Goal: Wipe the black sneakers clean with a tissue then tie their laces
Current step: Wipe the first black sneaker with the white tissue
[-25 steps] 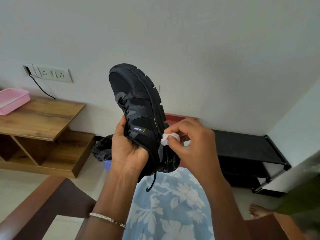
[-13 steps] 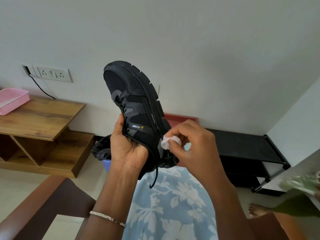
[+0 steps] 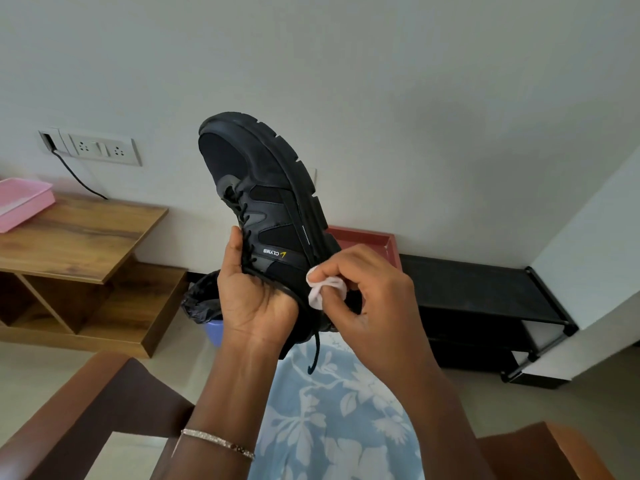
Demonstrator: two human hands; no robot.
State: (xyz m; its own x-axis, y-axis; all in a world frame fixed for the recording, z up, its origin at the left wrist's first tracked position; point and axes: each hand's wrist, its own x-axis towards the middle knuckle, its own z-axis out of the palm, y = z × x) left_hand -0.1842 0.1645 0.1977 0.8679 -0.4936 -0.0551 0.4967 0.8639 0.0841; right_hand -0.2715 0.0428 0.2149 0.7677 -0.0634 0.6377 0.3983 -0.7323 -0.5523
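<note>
Black sneaker (image 3: 273,216) is gripped toe-up at its collar by the left hand (image 3: 256,303); a crumpled white tissue (image 3: 323,292) is pinched against its side by the right hand (image 3: 374,306). Untied lace (image 3: 316,351) hangs between the wrists.

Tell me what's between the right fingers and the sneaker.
A white tissue, pinched by the right hand against the black sneaker, in the head view.

Wooden shelf unit (image 3: 79,237), pink tray (image 3: 20,202), wall socket (image 3: 100,148), black rack (image 3: 485,289)
</note>
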